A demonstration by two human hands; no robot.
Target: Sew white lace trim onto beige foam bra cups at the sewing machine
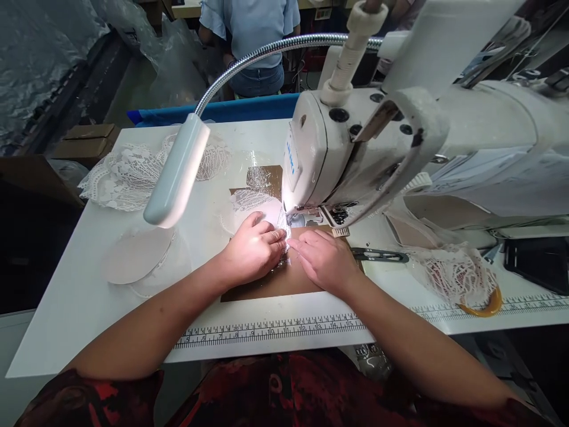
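A pale piece of lace fabric (251,200) lies under the head of a white sewing machine (306,148), partly covered by my fingers. My left hand (254,249) is closed on its edge just left of the needle area, fingers bent and pressed together. From the other side, my right hand (326,258) pinches the near edge of the same fabric, fingertips almost meeting those of my left. Both hands rest over a brown sheet (267,289) on the table. Close to my right hand lies a dark, narrow tool (382,255), its near end partly hidden.
A lamp (178,172) on a bendable metal neck hangs over the left side. White lace pieces (127,175) and pale oval pads (136,255) lie left. More lace (462,276) and an orange curved object (489,305) lie right. A ruler strip (271,332) runs along the front. Another person (253,41) sits beyond.
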